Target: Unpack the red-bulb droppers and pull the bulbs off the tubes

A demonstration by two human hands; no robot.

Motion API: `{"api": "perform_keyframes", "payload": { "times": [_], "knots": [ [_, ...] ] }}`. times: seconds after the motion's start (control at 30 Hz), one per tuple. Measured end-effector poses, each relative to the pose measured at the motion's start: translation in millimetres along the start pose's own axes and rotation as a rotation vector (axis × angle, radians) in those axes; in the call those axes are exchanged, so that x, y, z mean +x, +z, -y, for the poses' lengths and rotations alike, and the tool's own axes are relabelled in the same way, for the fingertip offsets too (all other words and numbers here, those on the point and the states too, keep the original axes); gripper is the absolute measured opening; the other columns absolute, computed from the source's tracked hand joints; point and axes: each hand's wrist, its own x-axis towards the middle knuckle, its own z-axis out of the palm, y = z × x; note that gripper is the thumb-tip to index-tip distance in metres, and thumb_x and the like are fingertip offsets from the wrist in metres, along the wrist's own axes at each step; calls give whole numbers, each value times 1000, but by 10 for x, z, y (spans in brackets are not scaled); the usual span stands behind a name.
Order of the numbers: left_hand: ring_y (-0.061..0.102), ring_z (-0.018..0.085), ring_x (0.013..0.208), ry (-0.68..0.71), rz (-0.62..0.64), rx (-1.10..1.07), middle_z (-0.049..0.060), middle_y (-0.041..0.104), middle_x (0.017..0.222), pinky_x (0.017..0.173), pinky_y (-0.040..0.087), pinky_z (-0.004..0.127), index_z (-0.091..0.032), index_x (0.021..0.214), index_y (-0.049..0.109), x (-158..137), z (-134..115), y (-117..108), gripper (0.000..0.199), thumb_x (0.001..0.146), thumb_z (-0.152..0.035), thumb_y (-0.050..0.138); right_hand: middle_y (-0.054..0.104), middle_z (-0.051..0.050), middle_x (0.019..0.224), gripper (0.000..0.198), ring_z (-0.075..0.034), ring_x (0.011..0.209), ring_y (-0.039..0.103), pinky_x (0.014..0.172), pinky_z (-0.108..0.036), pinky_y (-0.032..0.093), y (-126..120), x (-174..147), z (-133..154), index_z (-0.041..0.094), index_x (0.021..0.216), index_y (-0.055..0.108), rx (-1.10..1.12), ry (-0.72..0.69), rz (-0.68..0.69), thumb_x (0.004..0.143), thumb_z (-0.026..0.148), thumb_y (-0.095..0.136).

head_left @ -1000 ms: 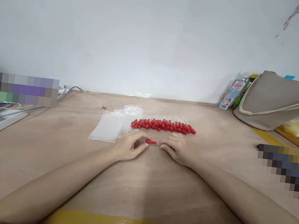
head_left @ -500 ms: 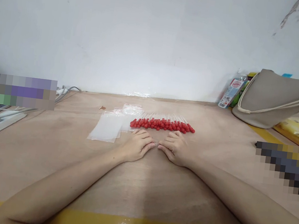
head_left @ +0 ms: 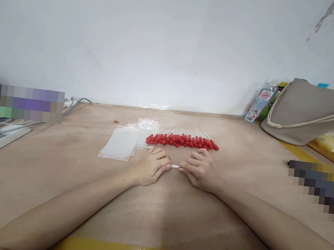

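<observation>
Centrally, a thin pale shaft is held level between the two hands, just below the middle of the frame. One end is pinched in the grip of the left hand, with thumb and fingertips pressed together; the other is pinched likewise by the right hand, whose fingers are bent. Only a short length of the shaft is left bare between the two grips. Both ends are covered by the fingers, so it cannot be told whether a red tip is carried on either one.

Just above the hands in the frame, a row of red-tipped sticks is laid out on the counter, their pale stems pointed toward the wall and hard to count where they are overlapped. To the left of the row, clear plastic bags are spread flat, one partly covered by another; their edges are blurred by glare.

At the left edge, a power strip is cut off by the frame, and what lies behind it is hidden by pixelation. At the right, a grey bag is cropped, a bottle is partly covered by it, and a dark object below is masked by blocks.
</observation>
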Motion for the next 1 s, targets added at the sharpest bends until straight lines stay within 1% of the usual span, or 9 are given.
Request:
{"api": "perform_keyframes", "payload": {
  "times": [0.13, 0.23, 0.3, 0.4, 0.47, 0.57, 0.67, 0.8, 1.0],
  "knots": [
    [49, 19, 88, -15, -23, -12, 5, 55, 89, 83, 39, 35, -19, 83, 55, -66, 81, -44, 28, 92, -27, 30, 58, 0, 60, 20, -14, 66, 44, 74, -33, 30, -41, -80, -85, 21, 83, 64, -25, 0, -18, 88, 26, 45],
    [50, 17, 85, -79, -90, -19, 5, 54, 88, 80, 41, 33, -19, 82, 56, -124, 185, -42, 29, 93, -27, 31, 60, -2, 65, 19, -15, 66, 45, 70, -32, 30, -47, -166, -197, 20, 88, 65, -25, 126, -42, 86, 26, 47],
    [51, 16, 84, -103, -132, -38, 4, 53, 87, 78, 42, 31, -19, 88, 58, -133, 232, -12, 24, 92, -29, 36, 63, -4, 73, 23, -16, 68, 48, 67, -32, 31, -21, -184, -228, 19, 98, 64, -13, 222, -36, 87, 26, 45],
    [52, 15, 81, -172, -247, -49, 3, 52, 87, 75, 44, 28, -21, 100, 56, -89, 274, 37, 19, 87, -31, 47, 65, -7, 90, 29, -17, 78, 53, 70, -32, 32, 49, -135, -189, 17, 110, 57, 2, 277, -2, 87, 21, 40],
    [52, 14, 78, -248, -327, -38, 2, 53, 87, 72, 44, 28, -21, 103, 52, -41, 307, 47, 22, 84, -32, 53, 65, -7, 89, 26, -18, 79, 55, 71, -31, 32, 96, -82, -145, 16, 105, 57, -1, 308, 0, 85, 19, 41],
    [49, 13, 68, -324, -382, 18, 0, 50, 79, 64, 43, 26, -19, 87, 50, 21, 380, 34, 14, 81, -31, 56, 63, -4, 73, 15, -17, 71, 56, 66, -30, 31, 146, -24, -113, 15, 85, 57, -38, 350, -37, 82, 17, 43],
    [45, 11, 62, -324, -385, 80, -2, 45, 72, 61, 41, 25, -18, 71, 47, 50, 449, 32, 18, 79, -30, 58, 62, -4, 70, 15, -16, 69, 55, 64, -29, 29, 177, 0, -120, 16, 77, 56, -67, 326, -62, 81, 14, 42],
    [45, 10, 61, -304, -388, 51, -1, 44, 75, 61, 43, 25, -18, 69, 48, 37, 457, 60, 24, 75, -36, 63, 62, -4, 72, 16, -16, 68, 54, 65, -29, 31, 212, 12, -131, 16, 80, 57, -23, 307, -57, 82, 14, 42],
    [45, 10, 58, -253, -344, -12, 0, 47, 76, 58, 44, 26, -18, 75, 53, -23, 318, 45, 23, 77, -40, 58, 59, -6, 81, 23, -18, 77, 53, 71, -31, 37, 213, 5, -134, 17, 93, 60, 113, 270, 22, 80, 35, 53]
  ]
}}
